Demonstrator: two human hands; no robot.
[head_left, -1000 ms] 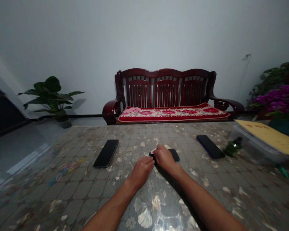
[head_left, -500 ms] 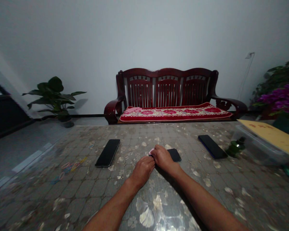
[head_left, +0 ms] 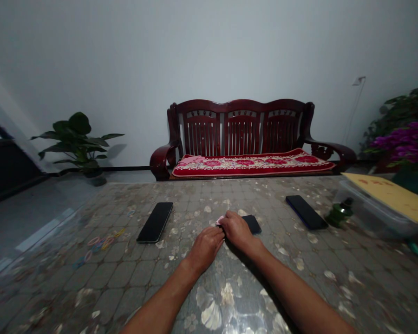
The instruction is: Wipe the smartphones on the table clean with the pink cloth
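My left hand (head_left: 206, 246) and my right hand (head_left: 237, 230) meet at the middle of the table, fingers curled and touching. A small pink thing (head_left: 219, 221) pokes out at my right fingertips; its kind is hidden. Whatever my left fingers hold, if anything, is out of sight. Just behind my right hand a dark flat thing, like a phone (head_left: 252, 224), lies partly covered by it. Farther off to the left is a large black phone (head_left: 155, 222), and a dark phone with a blue edge (head_left: 305, 212) lies to the right.
Coloured rubber bands (head_left: 102, 243) lie loose on the patterned tabletop (head_left: 132, 287) at left. At right, a green bottle (head_left: 339, 212) stands beside a clear plastic box (head_left: 371, 215) with a yellow sheet (head_left: 390, 192) on top. A wooden bench (head_left: 242, 109) stands beyond the table.
Both hands stay together in almost the same place. The view has shifted very slightly; nothing on the table has visibly moved.
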